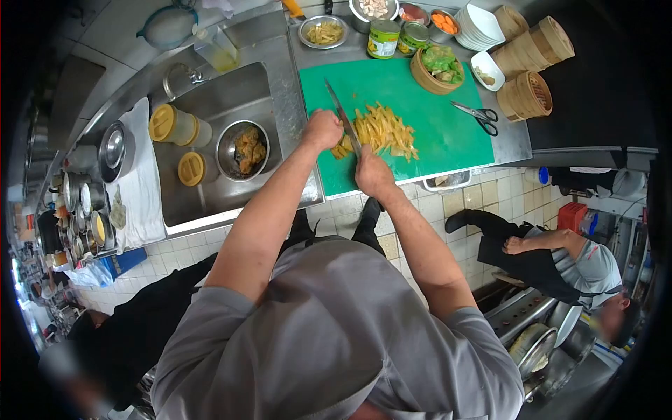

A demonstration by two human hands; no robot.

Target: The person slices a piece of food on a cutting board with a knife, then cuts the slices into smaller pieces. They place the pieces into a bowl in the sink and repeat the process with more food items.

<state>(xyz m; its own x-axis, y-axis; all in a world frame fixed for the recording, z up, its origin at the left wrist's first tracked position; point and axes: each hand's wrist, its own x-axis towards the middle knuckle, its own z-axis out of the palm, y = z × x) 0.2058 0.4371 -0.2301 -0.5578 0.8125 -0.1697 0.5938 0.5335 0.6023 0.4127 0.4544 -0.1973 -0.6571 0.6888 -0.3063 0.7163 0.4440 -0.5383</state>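
Observation:
My right hand (374, 173) is wrapped round the handle of a long kitchen knife (343, 112), whose blade points away from me over a green cutting board (448, 133). Just left of the blade, my left hand (323, 129) is closed, its curled fingers pressed down on a yellow vegetable (341, 150), mostly hidden beneath them. A loose heap of sliced yellow vegetable strips (385, 131) lies right of the blade. Farther right on the board are black-handled scissors (479, 117) and a bamboo steamer basket (435, 85) holding leafy greens.
To the left, a sink (259, 84) holds a metal bowl (238, 168) of brownish food and yellow-lidded containers (175, 126). Cans (383, 39), a bowl of yellow strips (323, 31) and stacked steamers (525, 96) line the back. A co-worker (581, 259) is at the right, another person (140, 308) lower left.

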